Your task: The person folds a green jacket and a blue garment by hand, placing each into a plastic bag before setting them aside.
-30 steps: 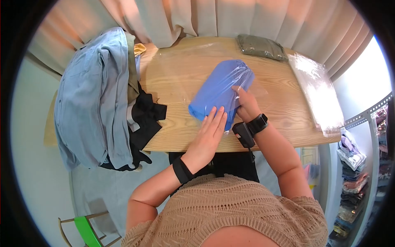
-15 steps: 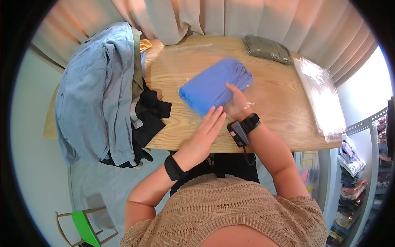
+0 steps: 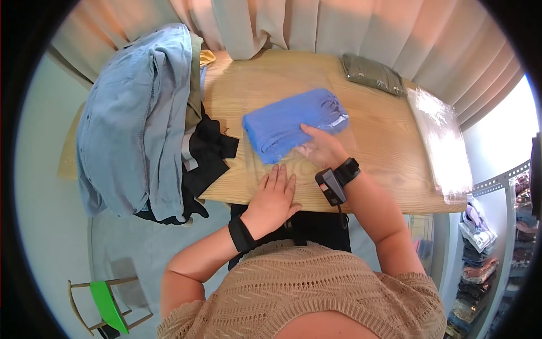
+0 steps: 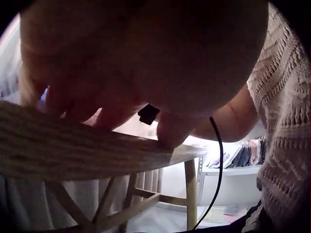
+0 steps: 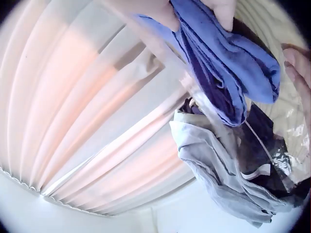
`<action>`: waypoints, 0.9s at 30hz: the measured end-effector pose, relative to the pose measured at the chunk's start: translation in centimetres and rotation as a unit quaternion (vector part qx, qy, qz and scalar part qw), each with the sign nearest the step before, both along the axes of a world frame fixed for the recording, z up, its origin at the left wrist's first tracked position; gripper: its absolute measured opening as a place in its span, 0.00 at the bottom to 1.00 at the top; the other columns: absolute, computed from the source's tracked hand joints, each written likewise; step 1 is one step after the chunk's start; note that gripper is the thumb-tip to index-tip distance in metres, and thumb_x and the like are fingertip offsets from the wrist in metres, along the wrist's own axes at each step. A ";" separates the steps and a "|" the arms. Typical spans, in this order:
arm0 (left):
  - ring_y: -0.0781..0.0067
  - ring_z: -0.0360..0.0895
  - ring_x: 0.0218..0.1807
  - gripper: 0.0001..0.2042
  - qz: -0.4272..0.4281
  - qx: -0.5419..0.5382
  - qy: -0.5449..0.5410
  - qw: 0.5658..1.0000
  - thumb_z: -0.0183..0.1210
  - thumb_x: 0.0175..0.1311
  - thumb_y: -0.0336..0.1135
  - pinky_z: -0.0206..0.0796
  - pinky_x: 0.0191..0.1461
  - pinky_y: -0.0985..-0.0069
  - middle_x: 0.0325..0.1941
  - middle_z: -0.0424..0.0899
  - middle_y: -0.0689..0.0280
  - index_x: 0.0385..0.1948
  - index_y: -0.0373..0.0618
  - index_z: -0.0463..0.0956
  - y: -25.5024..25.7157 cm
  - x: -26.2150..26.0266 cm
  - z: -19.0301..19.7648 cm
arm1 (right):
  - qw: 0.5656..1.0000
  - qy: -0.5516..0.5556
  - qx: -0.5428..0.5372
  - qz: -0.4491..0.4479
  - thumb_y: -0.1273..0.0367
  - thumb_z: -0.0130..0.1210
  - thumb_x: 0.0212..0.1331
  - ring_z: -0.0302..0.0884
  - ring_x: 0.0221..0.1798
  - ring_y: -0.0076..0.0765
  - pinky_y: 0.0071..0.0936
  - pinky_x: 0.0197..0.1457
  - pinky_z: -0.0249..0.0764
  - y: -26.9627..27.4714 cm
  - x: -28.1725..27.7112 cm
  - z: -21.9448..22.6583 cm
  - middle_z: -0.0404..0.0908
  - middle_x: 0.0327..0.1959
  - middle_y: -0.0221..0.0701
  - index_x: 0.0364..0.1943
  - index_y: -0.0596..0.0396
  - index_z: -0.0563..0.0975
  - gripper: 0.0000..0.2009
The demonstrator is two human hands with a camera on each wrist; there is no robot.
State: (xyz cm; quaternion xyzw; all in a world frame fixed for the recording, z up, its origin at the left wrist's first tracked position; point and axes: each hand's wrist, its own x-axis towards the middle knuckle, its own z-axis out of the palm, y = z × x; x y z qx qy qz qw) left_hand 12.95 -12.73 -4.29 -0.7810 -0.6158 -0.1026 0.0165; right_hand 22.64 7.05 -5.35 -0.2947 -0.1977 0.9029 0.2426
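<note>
A folded blue garment lies in or on a clear plastic bag above the middle of the wooden table. My right hand grips the near side of the bundle, thumb on top. In the right wrist view the garment's folded layers hang from the fingers. My left hand lies palm down at the table's front edge, fingers extended, just short of the blue bundle. Seen from the left wrist, the dark hand covers much of the picture, fingertips at the wood.
A heap of clothes with a light blue shirt and a black garment covers the table's left side. An olive bagged garment and a stack of clear bags lie at the right. A chair stands lower left.
The blue bundle has turned flatter across the table, its left end shifting left. My left hand has come off it, back toward the table edge. My right hand still holds it.
</note>
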 end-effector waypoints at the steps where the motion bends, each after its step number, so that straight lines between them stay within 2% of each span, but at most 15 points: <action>1: 0.43 0.56 0.67 0.32 -0.006 -0.008 0.011 1.000 0.53 0.59 0.52 0.51 0.67 0.57 0.64 0.59 0.39 0.58 0.33 0.63 0.1 -0.1 -0.5 | 0.999 0.005 0.001 -0.033 0.74 0.49 0.62 0.66 0.61 0.42 0.42 0.66 0.63 -0.4 0.0 0.3 0.68 0.57 0.38 0.54 0.58 0.65 0.16; 3: 0.42 0.57 0.66 0.33 -0.013 -0.002 0.007 1.000 0.54 0.58 0.52 0.51 0.67 0.57 0.64 0.59 0.39 0.58 0.33 0.63 0.1 -0.4 -1.1 | 0.998 0.011 0.002 -0.067 0.75 0.48 0.63 0.65 0.61 0.43 0.43 0.66 0.63 -0.5 -0.4 0.4 0.68 0.57 0.38 0.54 0.58 0.65 0.16; 5: 0.42 0.57 0.66 0.33 -0.018 0.005 0.002 1.000 0.55 0.57 0.52 0.51 0.67 0.57 0.64 0.59 0.39 0.58 0.33 0.63 0.0 -0.4 -1.1 | 0.992 0.100 -0.034 -0.067 0.75 0.47 0.63 0.65 0.61 0.45 0.44 0.66 0.64 0.4 -1.6 -0.4 0.68 0.57 0.39 0.54 0.59 0.65 0.15; 8: 0.41 0.58 0.65 0.34 -0.020 -0.004 0.028 0.999 0.56 0.55 0.52 0.53 0.67 0.57 0.63 0.59 0.38 0.58 0.34 0.64 -0.3 -0.2 -1.0 | 0.990 0.089 -0.037 -0.105 0.76 0.47 0.63 0.65 0.61 0.47 0.44 0.66 0.64 1.6 -4.5 -0.2 0.67 0.57 0.41 0.54 0.60 0.65 0.15; 12: 0.42 0.60 0.64 0.34 -0.019 -0.019 0.021 0.999 0.59 0.53 0.50 0.56 0.64 0.59 0.63 0.60 0.38 0.58 0.36 0.63 -1.1 0.4 -1.0 | 0.988 0.100 -0.055 -0.109 0.76 0.48 0.63 0.64 0.61 0.49 0.45 0.66 0.64 4.5 -7.9 -0.4 0.66 0.57 0.43 0.54 0.61 0.64 0.16; 15: 0.43 0.61 0.64 0.34 -0.031 -0.020 0.003 0.999 0.60 0.53 0.48 0.57 0.64 0.59 0.63 0.61 0.40 0.59 0.39 0.63 -1.4 0.2 -0.6 | 0.991 0.093 -0.049 -0.088 0.76 0.49 0.62 0.64 0.61 0.49 0.45 0.66 0.64 6.5 -9.7 -0.4 0.65 0.58 0.45 0.55 0.63 0.63 0.17; 18: 0.43 0.61 0.64 0.33 -0.040 -0.016 -0.009 0.999 0.61 0.53 0.47 0.57 0.64 0.60 0.63 0.61 0.41 0.59 0.39 0.63 -1.5 -0.1 -0.7 | 0.993 0.069 -0.039 -0.091 0.76 0.50 0.62 0.64 0.60 0.50 0.44 0.66 0.64 8.0 -10.9 -0.3 0.65 0.58 0.46 0.55 0.65 0.63 0.18; 21: 0.43 0.60 0.64 0.33 -0.042 -0.016 -0.013 0.999 0.61 0.53 0.45 0.57 0.64 0.60 0.63 0.61 0.41 0.60 0.40 0.63 -1.4 -0.4 -0.7 | 0.994 0.082 -0.048 -0.052 0.73 0.52 0.61 0.64 0.60 0.51 0.43 0.66 0.64 10.0 -11.7 -1.4 0.64 0.58 0.47 0.55 0.66 0.62 0.20; 23: 0.44 0.60 0.64 0.33 -0.044 -0.017 -0.016 0.999 0.61 0.53 0.45 0.56 0.65 0.60 0.63 0.61 0.41 0.60 0.40 0.63 -1.4 -0.4 -0.8 | 0.998 -0.013 -0.044 -0.047 0.71 0.55 0.59 0.66 0.59 0.50 0.40 0.64 0.66 10.6 -11.8 -1.7 0.65 0.58 0.44 0.54 0.65 0.63 0.21; 24: 0.44 0.60 0.64 0.33 -0.045 -0.018 -0.014 0.999 0.61 0.53 0.44 0.57 0.64 0.60 0.63 0.61 0.41 0.60 0.40 0.63 -1.4 -0.4 -0.8 | 0.998 -0.014 -0.044 -0.047 0.71 0.55 0.59 0.66 0.59 0.50 0.40 0.64 0.66 10.7 -11.2 -1.7 0.65 0.58 0.44 0.54 0.65 0.63 0.21; 26: 0.44 0.60 0.65 0.33 -0.048 -0.020 -0.015 0.999 0.61 0.53 0.44 0.57 0.64 0.60 0.63 0.61 0.41 0.60 0.40 0.62 -1.5 -0.5 -0.8 | 0.993 0.110 0.034 -0.020 0.72 0.56 0.58 0.68 0.57 0.49 0.38 0.60 0.70 10.7 -9.7 -1.8 0.67 0.56 0.40 0.55 0.61 0.63 0.21; 27: 0.44 0.60 0.64 0.32 -0.045 -0.018 -0.014 0.999 0.61 0.53 0.43 0.57 0.64 0.59 0.63 0.61 0.41 0.60 0.41 0.62 -1.5 -0.5 -0.8 | 0.993 0.107 0.033 -0.021 0.72 0.56 0.58 0.68 0.57 0.49 0.38 0.60 0.70 10.1 -9.6 -1.2 0.67 0.56 0.40 0.55 0.61 0.63 0.21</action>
